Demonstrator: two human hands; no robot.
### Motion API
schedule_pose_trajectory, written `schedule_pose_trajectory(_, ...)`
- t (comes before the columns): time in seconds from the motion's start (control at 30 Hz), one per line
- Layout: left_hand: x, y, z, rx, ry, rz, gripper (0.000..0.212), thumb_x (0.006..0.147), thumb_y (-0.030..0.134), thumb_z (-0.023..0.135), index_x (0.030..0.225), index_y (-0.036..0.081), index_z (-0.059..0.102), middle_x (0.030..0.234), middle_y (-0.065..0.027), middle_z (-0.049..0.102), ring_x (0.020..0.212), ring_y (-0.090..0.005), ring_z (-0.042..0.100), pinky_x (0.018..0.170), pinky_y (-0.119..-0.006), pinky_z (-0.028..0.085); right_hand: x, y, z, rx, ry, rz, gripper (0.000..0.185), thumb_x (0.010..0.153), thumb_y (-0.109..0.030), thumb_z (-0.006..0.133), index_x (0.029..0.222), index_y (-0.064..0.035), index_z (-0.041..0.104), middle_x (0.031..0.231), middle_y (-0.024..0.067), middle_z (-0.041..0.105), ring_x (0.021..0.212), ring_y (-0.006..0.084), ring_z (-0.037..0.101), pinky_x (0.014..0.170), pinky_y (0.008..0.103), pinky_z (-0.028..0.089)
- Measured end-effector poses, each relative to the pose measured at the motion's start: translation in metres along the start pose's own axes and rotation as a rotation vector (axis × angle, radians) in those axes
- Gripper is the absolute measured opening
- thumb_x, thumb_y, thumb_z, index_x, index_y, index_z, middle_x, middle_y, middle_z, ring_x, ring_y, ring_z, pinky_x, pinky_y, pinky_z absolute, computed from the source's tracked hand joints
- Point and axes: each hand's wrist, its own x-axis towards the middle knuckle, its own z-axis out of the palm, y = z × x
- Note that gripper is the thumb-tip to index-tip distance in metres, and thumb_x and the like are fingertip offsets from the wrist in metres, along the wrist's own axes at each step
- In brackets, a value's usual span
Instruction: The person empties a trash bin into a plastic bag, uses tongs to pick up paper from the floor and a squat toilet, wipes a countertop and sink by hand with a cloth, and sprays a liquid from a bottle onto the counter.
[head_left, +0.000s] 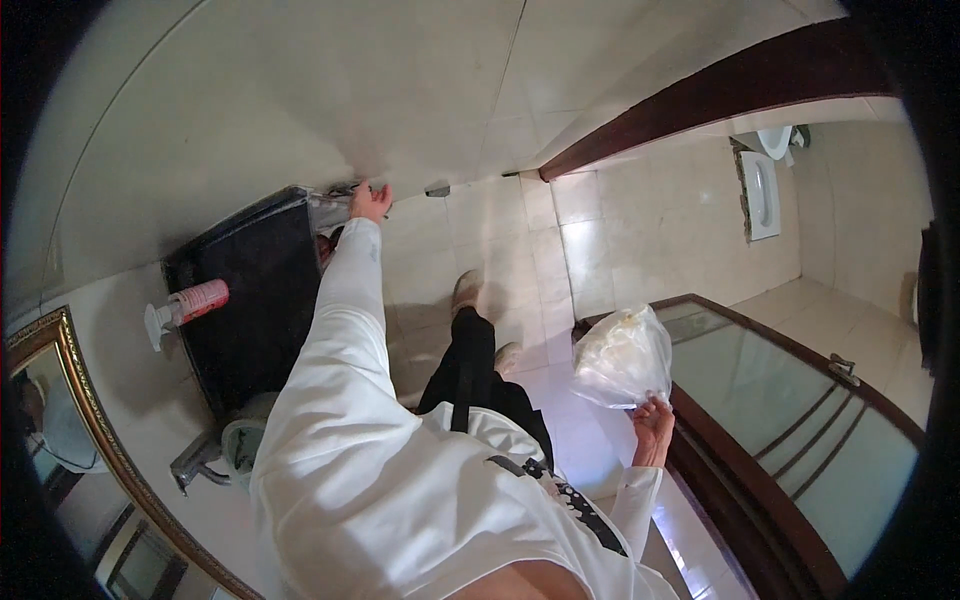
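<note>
My right hand (652, 429) grips the gathered edge of a translucent plastic bag (624, 354) that holds pale contents I cannot make out. My left hand (370, 202) reaches far forward to the end of a black countertop (255, 300), close to the tiled wall. Its fingers are partly bent near some small dark things at that end; whether it holds any of them I cannot tell. On the counter's left side a pump bottle (196, 301) with a pink label lies or stands near the wall.
A metal faucet (196, 459) and a basin (244, 444) are at lower left, beside a gilt-framed mirror (97, 405). At right a brown-framed glass door (780, 397) stands open. Beyond the doorway a white squat toilet (762, 196) is set in the floor. Tiles (495, 247) surround my feet.
</note>
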Motion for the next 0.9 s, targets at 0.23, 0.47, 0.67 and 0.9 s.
schedule_pose_trajectory(0.23,-0.026,-0.018,-0.026,-0.029,-0.132,0.235,0.030,0.086,0.026,0.049,0.100,0.000,0.044,0.096,-0.0136,0.047,0.093,-0.0235,0.048,0.079,-0.033,0.050,0.010,-0.010,-0.012,0.079,0.108,0.014,0.015,0.081,-0.011,0.041,0.073,-0.0043,0.052,0.069,0.0061,0.054,0.052,0.0146,0.048,0.046,0.0237,0.041)
schedule_pose_trajectory(0.47,-0.096,-0.051,-0.077,0.022,-0.209,0.139,0.031,0.081,0.020,0.059,0.100,0.003,0.041,0.097,-0.0119,0.040,0.095,-0.0271,0.045,0.080,-0.038,0.048,0.007,-0.021,-0.009,0.043,0.075,-0.011,0.007,0.079,-0.009,0.044,0.080,-0.0042,0.049,0.059,0.0020,0.048,0.049,0.0118,0.043,0.044,0.0225,0.037)
schedule_pose_trajectory(0.67,-0.100,-0.127,-0.068,0.438,-0.226,-0.084,0.022,0.082,0.018,0.055,0.095,0.007,0.040,0.089,-0.0075,0.042,0.083,-0.0231,0.048,0.075,-0.039,0.050,0.001,-0.026,-0.002,0.197,0.113,-0.103,0.011,0.082,-0.009,0.044,0.089,-0.0021,0.049,0.069,0.0046,0.053,0.055,0.0129,0.045,0.046,0.0230,0.038)
schedule_pose_trajectory(0.9,-0.133,-0.250,-0.100,0.608,-0.049,-0.335,0.026,0.083,0.032,0.055,0.075,0.010,0.043,0.077,-0.0094,0.051,0.079,-0.0265,0.052,0.077,-0.044,0.046,0.063,-0.051,-0.018,0.202,0.071,-0.086,0.007,0.083,-0.008,0.037,0.083,-0.0057,0.044,0.066,0.0064,0.050,0.049,0.0127,0.044,0.040,0.0205,0.036)
